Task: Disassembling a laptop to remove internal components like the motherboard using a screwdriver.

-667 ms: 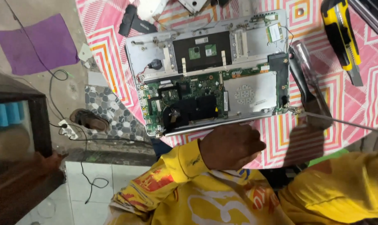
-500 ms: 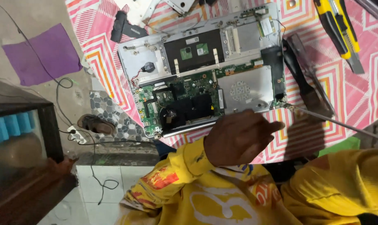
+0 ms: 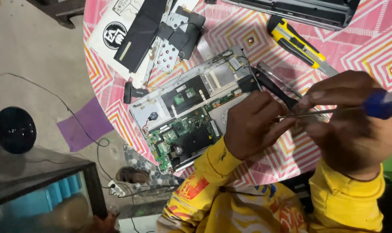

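Note:
An opened laptop base [image 3: 191,108] lies on a round table with a pink patterned cloth [image 3: 368,47], its green circuit board [image 3: 178,133] exposed. My right hand [image 3: 355,125] grips a screwdriver [image 3: 377,105] with a blue handle; its thin metal shaft runs left. My left hand [image 3: 252,125] rests over the laptop's right part, its fingertips pinching the shaft near the tip. Both arms wear yellow sleeves.
A yellow and black utility knife [image 3: 297,43] lies on the cloth above my hands. Removed black and metal laptop parts [image 3: 161,34] sit at the upper left, a dark casing [image 3: 308,11] at the top. On the floor: purple sheet [image 3: 86,125], cables, black round object [image 3: 12,129].
The view has moved closer and shifted. My right hand has come into view holding the screwdriver, and my left hand has risen from the table edge to the shaft.

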